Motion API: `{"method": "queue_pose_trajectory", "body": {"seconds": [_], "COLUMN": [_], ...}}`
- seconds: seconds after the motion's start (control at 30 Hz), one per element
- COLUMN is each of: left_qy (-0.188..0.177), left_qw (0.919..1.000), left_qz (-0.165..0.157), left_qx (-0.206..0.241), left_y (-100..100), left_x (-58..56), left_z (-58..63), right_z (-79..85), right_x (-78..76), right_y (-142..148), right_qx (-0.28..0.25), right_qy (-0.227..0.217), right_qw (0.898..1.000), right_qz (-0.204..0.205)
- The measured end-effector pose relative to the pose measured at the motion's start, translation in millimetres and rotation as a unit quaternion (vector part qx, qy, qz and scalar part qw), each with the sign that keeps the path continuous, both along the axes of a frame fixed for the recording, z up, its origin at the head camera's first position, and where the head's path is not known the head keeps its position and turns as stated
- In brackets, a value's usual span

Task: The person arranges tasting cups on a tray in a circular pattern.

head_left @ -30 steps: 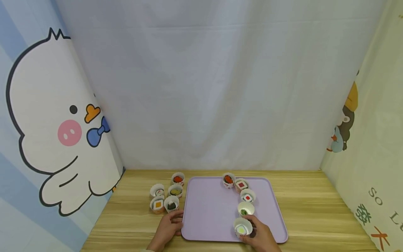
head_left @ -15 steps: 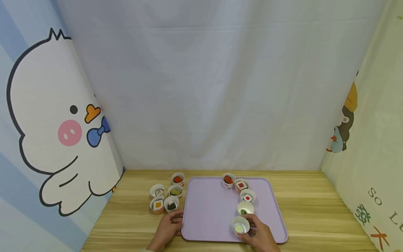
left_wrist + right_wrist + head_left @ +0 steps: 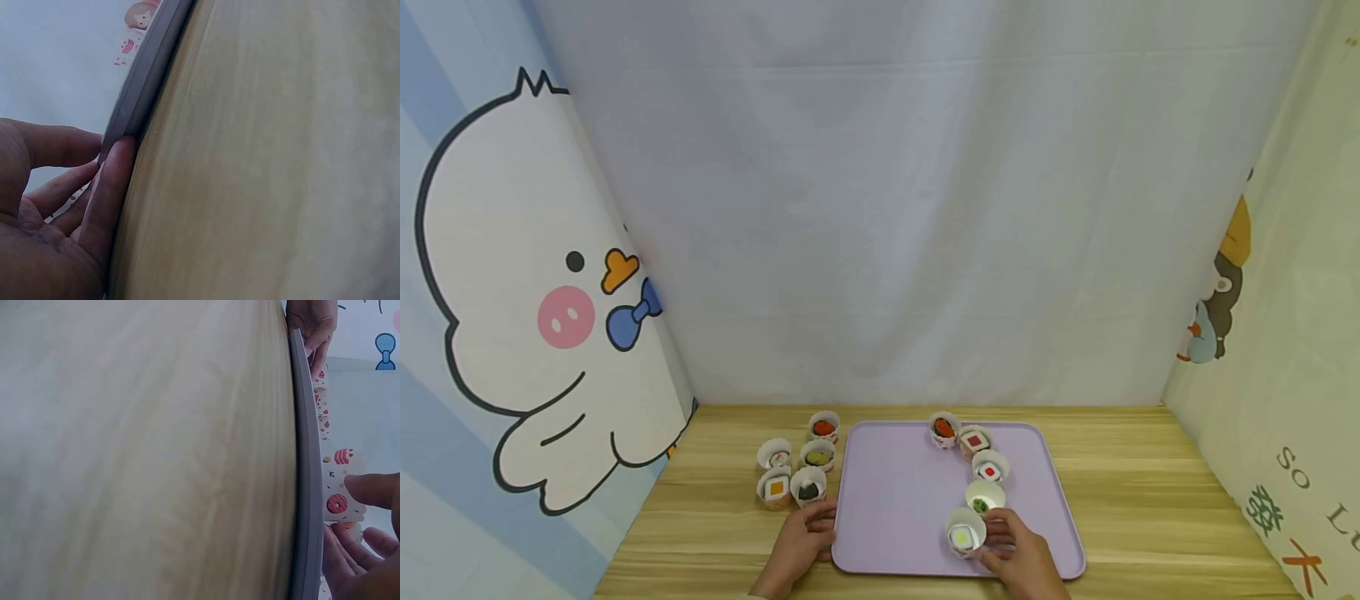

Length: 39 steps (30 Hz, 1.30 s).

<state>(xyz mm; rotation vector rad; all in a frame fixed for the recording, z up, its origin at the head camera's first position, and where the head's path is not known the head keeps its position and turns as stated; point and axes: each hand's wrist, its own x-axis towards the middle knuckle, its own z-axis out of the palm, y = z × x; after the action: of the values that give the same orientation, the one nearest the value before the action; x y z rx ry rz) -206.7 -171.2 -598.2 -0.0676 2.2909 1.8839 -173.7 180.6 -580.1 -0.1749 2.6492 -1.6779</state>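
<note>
On the lilac tray [image 3: 895,492] a curved line of white paper cups runs down the right part, each with a small sushi-like piece inside. My right hand [image 3: 1024,560] is at the right side of the nearest cup [image 3: 966,533], which holds a white piece with a pale green centre. In the right wrist view the thumb overlaps this cup's printed wall [image 3: 340,469], fingers beside it. Just behind stands the cup with a green piece [image 3: 985,497]. My left hand [image 3: 801,537] rests on the table, fingertips and thumb against the tray's left edge.
Several more filled cups [image 3: 808,486] stand in a cluster left of the tray on the wooden table [image 3: 1150,508]. A white cloth [image 3: 880,208] hangs behind. Printed cloths hang at both sides, with a cartoon duck [image 3: 512,275] on the left.
The nearest cup has moved left and slightly back across the tray. My right thumb has drawn back to the cup's right side. The left hand and tray have stayed still.
</note>
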Motion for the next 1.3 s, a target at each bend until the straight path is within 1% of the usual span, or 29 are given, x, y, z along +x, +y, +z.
{"method": "queue_pose_trajectory", "body": {"seconds": [0.13, 0.27, 0.4, 0.5, 0.63, 0.8, 0.83, 0.93, 1.03, 1.1, 1.17, 1.23, 1.3], "left_qy": [0.0, -0.004, -0.006, -0.005, -0.005, -0.004, -0.004, -0.004, -0.004, -0.004, -0.003, -0.003, -0.004], "left_qw": [1.0, 1.0, 1.0, 1.0, 1.0, 1.0, 1.0, 1.0, 1.0, 1.0, 1.0, 1.0, 1.0], "left_qz": [-0.001, 0.0, 0.003, 0.004, 0.005, 0.005, 0.005, 0.003, 0.003, 0.004, 0.004, 0.005, 0.005], "left_qx": [0.001, 0.001, -0.002, -0.003, -0.003, -0.004, -0.004, -0.005, -0.003, -0.002, -0.001, -0.001, -0.001], "left_y": [0, 0, 0, 0, 0, 1, 1, 1, 1, 0, 0, 0, 0], "left_x": [-0.2, -0.1, -0.1, -0.1, -0.2, -0.1, -0.2, -0.5, -0.3, -0.3, 0.0, -0.1, -0.4], "left_z": [-0.2, -1.1, -1.6, -1.8, -1.9, -1.8, -1.6, -1.3, -1.2, -1.1, -0.8, -0.7, -0.5], "right_z": [5.0, 13.4, 20.1, 24.0, 29.5, 35.4, 36.7, 41.4, 46.3, 49.1, 50.8, 51.1, 49.9], "right_x": [0.2, -0.8, -4.2, -7.3, -11.2, -15.5, -16.4, -19.4, -22.3, -24.4, -26.2, -27.9, -29.8], "right_y": [3, 7, 12, 17, 26, 37, 40, 46, 55, 62, 69, 77, 85], "right_qx": [0.004, -0.007, -0.024, -0.025, -0.025, -0.046, -0.052, -0.061, -0.065, -0.067, -0.082, -0.107, -0.128], "right_qy": [0.007, 0.018, 0.037, 0.054, 0.062, 0.083, 0.081, 0.052, 0.007, -0.015, -0.038, -0.062, -0.075], "right_qw": [1.0, 0.999, 0.997, 0.995, 0.994, 0.994, 0.994, 0.995, 0.996, 0.996, 0.995, 0.992, 0.989], "right_qz": [-0.02, -0.048, -0.07, -0.081, -0.085, -0.062, -0.058, -0.057, -0.058, -0.05, -0.034, -0.022, -0.012]}}
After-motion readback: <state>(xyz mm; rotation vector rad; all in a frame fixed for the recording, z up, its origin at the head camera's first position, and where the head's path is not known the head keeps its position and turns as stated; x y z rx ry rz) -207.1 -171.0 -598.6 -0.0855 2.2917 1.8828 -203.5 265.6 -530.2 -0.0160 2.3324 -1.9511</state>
